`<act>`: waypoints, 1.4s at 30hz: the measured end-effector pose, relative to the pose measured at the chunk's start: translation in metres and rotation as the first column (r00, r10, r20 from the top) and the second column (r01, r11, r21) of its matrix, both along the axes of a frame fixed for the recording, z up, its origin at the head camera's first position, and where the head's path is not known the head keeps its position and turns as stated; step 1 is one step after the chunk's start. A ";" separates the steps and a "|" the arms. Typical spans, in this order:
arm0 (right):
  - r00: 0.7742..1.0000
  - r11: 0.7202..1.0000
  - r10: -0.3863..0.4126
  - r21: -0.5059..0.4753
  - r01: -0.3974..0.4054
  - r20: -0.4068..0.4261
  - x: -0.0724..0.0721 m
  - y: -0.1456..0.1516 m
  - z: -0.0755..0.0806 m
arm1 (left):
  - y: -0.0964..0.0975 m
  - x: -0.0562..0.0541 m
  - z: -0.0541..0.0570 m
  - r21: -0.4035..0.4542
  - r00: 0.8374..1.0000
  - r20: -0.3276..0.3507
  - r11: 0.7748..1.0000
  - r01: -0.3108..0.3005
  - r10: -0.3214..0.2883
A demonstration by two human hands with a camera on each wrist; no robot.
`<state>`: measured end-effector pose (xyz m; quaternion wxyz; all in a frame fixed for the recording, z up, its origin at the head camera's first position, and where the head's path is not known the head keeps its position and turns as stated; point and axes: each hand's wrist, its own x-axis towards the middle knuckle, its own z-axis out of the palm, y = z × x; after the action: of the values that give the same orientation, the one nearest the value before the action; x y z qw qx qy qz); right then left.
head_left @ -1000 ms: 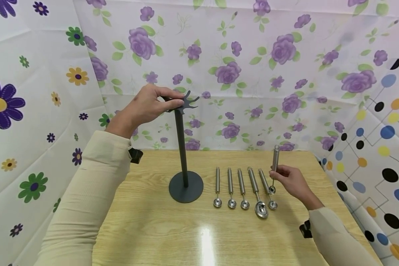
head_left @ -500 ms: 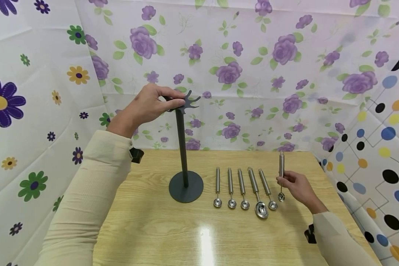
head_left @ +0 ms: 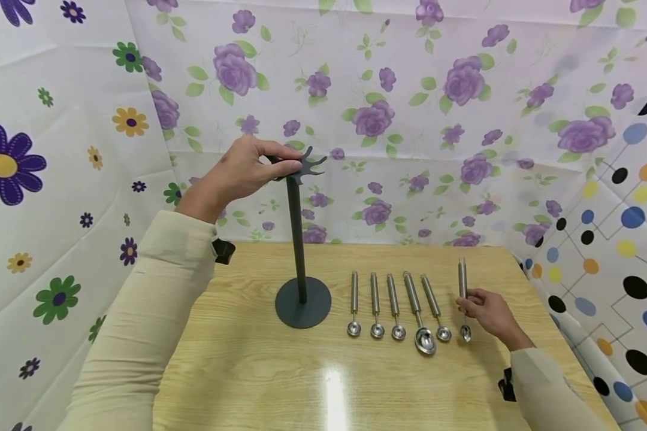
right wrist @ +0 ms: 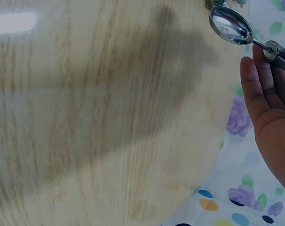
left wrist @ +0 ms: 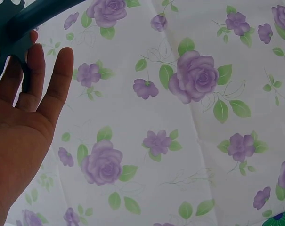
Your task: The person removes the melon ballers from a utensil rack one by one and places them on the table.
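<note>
In the head view my left hand [head_left: 253,163] pinches the flat hooked top [head_left: 308,166] of a black metal stand [head_left: 296,239] between thumb and fingers. The left wrist view shows the fingers [left wrist: 60,84] under the hooks from below. My right hand [head_left: 487,311] holds a steel melon baller [head_left: 462,278] by the lower part of its tubular handle, upright with its round bowl down. That bowl [right wrist: 231,24] appears large in the right wrist view, with a small hole in it. Left of the right hand lie several similar steel tools, including a melon baller [head_left: 444,333] nearest to it.
A larger scoop [head_left: 425,340] lies among the row, handles toward the back. The stand's round base [head_left: 303,314] rests left of the row on the wooden table [head_left: 259,371]. Patterned cloth [head_left: 377,72] rises behind and at both sides.
My right hand has moved right and toward me, lowering the melon baller from over the row's right end to a spot beside it. The left hand keeps its grip on the stand.
</note>
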<state>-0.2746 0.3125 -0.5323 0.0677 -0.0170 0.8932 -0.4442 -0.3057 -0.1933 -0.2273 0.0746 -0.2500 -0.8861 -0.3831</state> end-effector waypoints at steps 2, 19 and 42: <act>1.000 1.000 -0.009 -0.003 0.009 0.014 0.000 0.001 -0.003 | 0.000 0.000 0.000 0.008 1.000 0.009 1.000 -0.001 0.000; 1.000 0.998 -0.007 0.065 0.005 0.025 -0.009 0.003 -0.022 | -0.001 0.000 0.000 0.030 0.999 0.038 1.000 -0.006 0.005; 0.994 0.983 -0.096 0.162 0.086 0.052 -0.022 -0.001 -0.043 | 0.000 0.000 0.001 0.026 1.000 0.029 1.000 -0.004 0.004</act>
<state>-0.2965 0.3116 -0.5756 0.0750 0.0425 0.9233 -0.3742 -0.3054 -0.1935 -0.2266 0.0656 -0.2416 -0.8825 -0.3982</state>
